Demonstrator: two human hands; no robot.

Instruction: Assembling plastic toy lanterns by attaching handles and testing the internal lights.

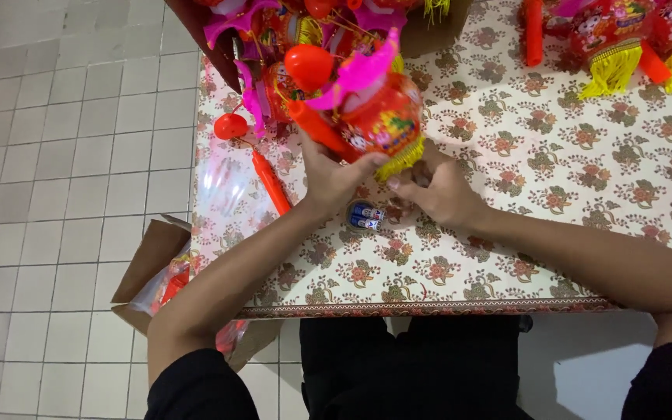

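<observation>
My left hand grips a red toy lantern with a pink top, a red stick handle and a yellow fringe at its base. Held just above the table, the lantern leans to the left. My right hand is at the lantern's underside, fingers curled by the yellow fringe; whether it pinches something small I cannot tell. Two small batteries lie on the flowered tablecloth between my wrists.
More lanterns are piled at the back, where another person's hand reaches in. A loose red stick with a red ball lies left. Other fringed lanterns sit far right. An open cardboard box stands on the tiled floor.
</observation>
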